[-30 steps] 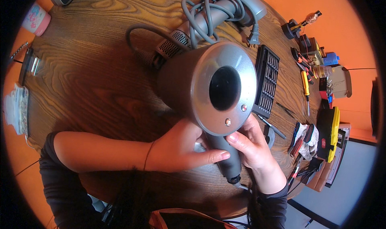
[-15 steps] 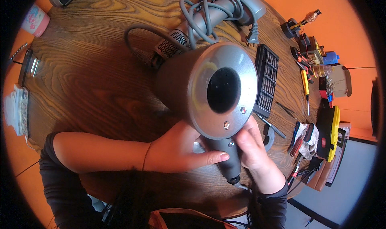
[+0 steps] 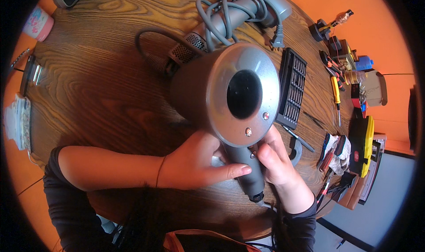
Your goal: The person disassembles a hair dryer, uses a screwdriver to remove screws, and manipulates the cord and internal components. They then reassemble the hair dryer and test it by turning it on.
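Observation:
A grey hair dryer (image 3: 188, 90) is held up in front of me, its round silver ring face with a dark central hole turned toward me. Two small buttons sit low on that ring. My left hand (image 3: 199, 161) is closed about the left side of the handle, thumb lying across it. From the right, my right hand (image 3: 276, 161) grips the top of the handle, its thumb by a small button there. Fingers behind the dryer are hidden. A cord leaves the handle's lower end. Beyond lies a second grey hair tool (image 3: 234, 19), wrapped in its own cord and plug.
Right of the dryer lies a black case of screwdriver bits (image 3: 293, 88), with a pen-like driver (image 3: 299, 139) below it. Further right are a yellow screwdriver (image 3: 336, 94), a white glove (image 3: 338, 152) and a yellow-black toolbox (image 3: 365, 141). A pink cup (image 3: 40, 26) stands at the far left.
The dryer's head has shifted slightly up and left, tilting a little. Both hands keep their grip and have barely moved.

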